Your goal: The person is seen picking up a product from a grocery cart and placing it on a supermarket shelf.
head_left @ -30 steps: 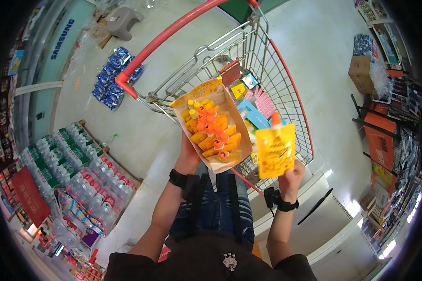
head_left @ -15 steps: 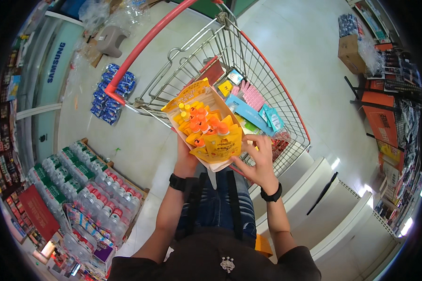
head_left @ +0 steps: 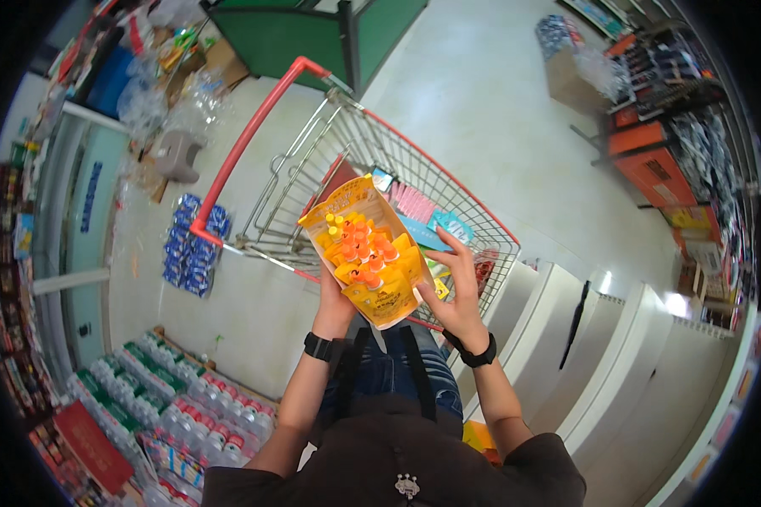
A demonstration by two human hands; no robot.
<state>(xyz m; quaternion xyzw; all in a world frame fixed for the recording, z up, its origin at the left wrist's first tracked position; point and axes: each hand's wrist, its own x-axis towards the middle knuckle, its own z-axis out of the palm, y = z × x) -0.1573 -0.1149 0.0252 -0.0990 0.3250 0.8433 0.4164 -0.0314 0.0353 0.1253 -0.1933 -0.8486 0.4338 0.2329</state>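
Note:
A yellow cardboard display box [head_left: 334, 203], its back flap raised, is tilted in front of my body. Several yellow spouted pouches [head_left: 382, 297] with orange and yellow caps are packed inside it. My left hand [head_left: 334, 306] supports the box from its left side and below; most of its fingers are hidden underneath. At the box's right edge, my right hand [head_left: 455, 294] has its fingers spread, the thumb close to the box wall; whether it touches is unclear. Just beyond the box stands a wire shopping cart [head_left: 473, 215] with a red handle.
Inside the cart lie pink packs [head_left: 414, 203] and teal packets [head_left: 451, 224]. White shelves [head_left: 558, 338] stand at right. Shrink-wrapped bottles [head_left: 203, 406] are stacked at lower left. Blue packages [head_left: 196, 245] and a grey stool [head_left: 177, 156] sit on the floor at left.
My right hand has loosened from the front pouch and spread its fingers. That pouch sits lower in the box. The view has shifted, showing more green panel at the top.

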